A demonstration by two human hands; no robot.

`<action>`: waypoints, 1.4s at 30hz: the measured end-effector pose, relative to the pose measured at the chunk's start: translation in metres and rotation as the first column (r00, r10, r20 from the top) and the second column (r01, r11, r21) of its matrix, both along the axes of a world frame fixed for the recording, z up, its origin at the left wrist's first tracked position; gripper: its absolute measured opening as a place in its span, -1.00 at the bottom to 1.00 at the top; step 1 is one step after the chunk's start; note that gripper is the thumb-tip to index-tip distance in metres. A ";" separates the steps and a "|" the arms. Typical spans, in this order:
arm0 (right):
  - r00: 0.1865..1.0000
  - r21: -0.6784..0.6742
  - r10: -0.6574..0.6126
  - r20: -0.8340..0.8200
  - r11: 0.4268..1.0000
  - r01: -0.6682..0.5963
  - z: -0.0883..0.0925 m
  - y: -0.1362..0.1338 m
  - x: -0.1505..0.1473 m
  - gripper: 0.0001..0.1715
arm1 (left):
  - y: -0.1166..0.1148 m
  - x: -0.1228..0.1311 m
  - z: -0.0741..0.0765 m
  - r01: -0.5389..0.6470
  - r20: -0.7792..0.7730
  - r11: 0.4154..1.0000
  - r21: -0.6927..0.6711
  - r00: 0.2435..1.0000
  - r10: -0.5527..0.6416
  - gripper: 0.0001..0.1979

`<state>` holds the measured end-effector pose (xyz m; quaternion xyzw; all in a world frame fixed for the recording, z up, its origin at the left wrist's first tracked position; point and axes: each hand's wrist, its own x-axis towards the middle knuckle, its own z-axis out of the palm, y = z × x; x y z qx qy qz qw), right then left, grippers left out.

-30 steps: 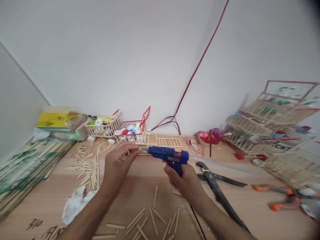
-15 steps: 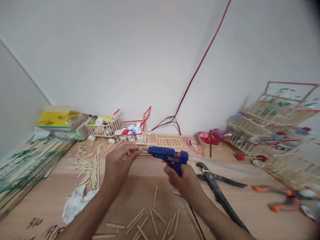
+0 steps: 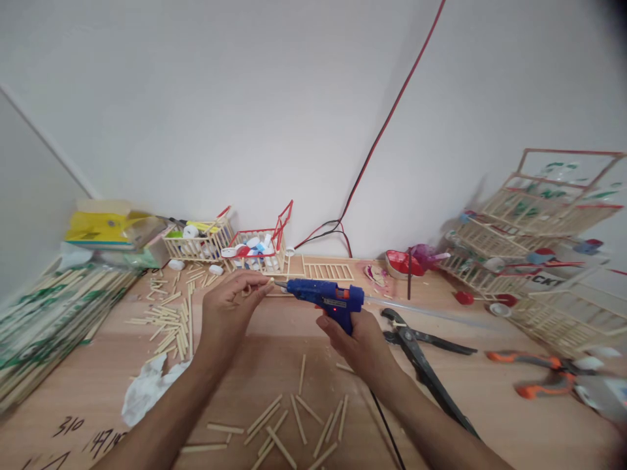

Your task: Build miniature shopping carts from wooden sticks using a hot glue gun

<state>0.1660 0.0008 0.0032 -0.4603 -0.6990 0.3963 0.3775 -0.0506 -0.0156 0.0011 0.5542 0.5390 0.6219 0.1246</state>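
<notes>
My right hand (image 3: 355,339) is wrapped round the handle of a blue hot glue gun (image 3: 323,295), whose small red light is lit. A clear glue stick (image 3: 416,308) sticks out of its back end. The metal nozzle points left at the fingertips of my left hand (image 3: 232,303). There, thumb and forefinger pinch a short wooden stick (image 3: 271,281), of which only a pale end shows. Whether the nozzle touches that end I cannot tell. Behind the gun lies a flat ladder-like frame of sticks (image 3: 328,269).
Short sticks (image 3: 279,447) lie in front, more (image 3: 171,323) at left beside crumpled tissue (image 3: 149,391). Small stick carts (image 3: 257,251) stand by the wall. Black-handled pliers (image 3: 421,359), orange-handled pliers (image 3: 543,375) and stacked stick carts (image 3: 529,228) are at right. A power cord (image 3: 386,424) trails forward.
The view has shifted slightly. The pale stick end now shows more plainly at my left fingertips, just off the nozzle. Both hands keep their grips.
</notes>
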 end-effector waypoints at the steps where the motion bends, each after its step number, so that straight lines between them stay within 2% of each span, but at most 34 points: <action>1: 0.999 -0.026 0.050 -0.009 0.998 -0.050 0.000 0.000 0.001 -0.60 | 0.002 -0.002 -0.002 0.003 0.049 1.000 -0.019 0.999 -0.002 -0.94; 3: 0.981 -0.098 0.170 -0.097 0.979 -0.179 -0.001 -0.002 0.001 -0.56 | 0.006 -0.006 -0.006 0.018 0.175 0.998 -0.063 0.985 -0.007 -0.91; 5: 0.929 -0.160 0.261 -0.263 0.938 -0.309 -0.002 -0.003 0.001 -0.49 | 0.009 -0.010 -0.008 0.058 0.320 0.991 -0.118 0.947 -0.017 -0.86; 7: 0.856 -0.176 0.292 -0.426 0.902 -0.395 -0.003 -0.003 0.000 -0.45 | 0.011 -0.012 -0.007 0.142 0.490 0.977 -0.161 0.870 -0.046 -0.78; 9: 0.816 -0.160 0.265 -0.514 0.905 -0.394 -0.004 -0.001 -0.001 -0.47 | 0.010 -0.014 -0.004 0.284 0.653 0.947 -0.152 0.748 -0.119 -0.72; 11: 0.838 -0.159 0.214 -0.502 0.929 -0.333 -0.006 0.002 -0.003 -0.48 | 0.009 -0.014 -0.001 0.425 0.770 0.900 -0.096 0.605 -0.203 -0.70; 13: 0.895 -0.174 0.162 -0.415 0.952 -0.253 -0.009 0.005 -0.003 -0.47 | 0.007 -0.014 0.001 0.524 0.840 0.851 -0.027 0.474 -0.265 -0.74; 16: 0.960 -0.140 0.147 -0.238 0.973 -0.184 -0.015 0.006 -0.004 -0.46 | 0.007 -0.014 -0.002 0.592 0.899 0.803 0.069 0.311 -0.307 -0.81; 18: 0.975 -0.094 0.165 -0.151 0.979 -0.180 -0.017 0.005 -0.004 -0.48 | 0.007 -0.014 -0.005 0.605 0.914 0.789 0.107 0.252 -0.317 -0.84; 20: 0.980 -0.069 0.172 -0.101 0.981 -0.180 -0.019 0.004 -0.004 -0.51 | 0.008 -0.014 -0.007 0.608 0.916 0.783 0.128 0.229 -0.328 -0.85; 26: 0.987 -0.060 0.158 -0.032 0.985 -0.160 -0.018 0.004 -0.005 -0.55 | 0.007 -0.011 -0.006 0.616 0.908 0.774 0.146 0.229 -0.352 -0.84; 42: 0.994 -0.037 0.111 0.000 0.993 -0.111 -0.016 0.003 -0.004 -0.55 | 0.006 -0.009 -0.005 0.615 0.913 0.782 0.101 0.256 -0.319 -0.82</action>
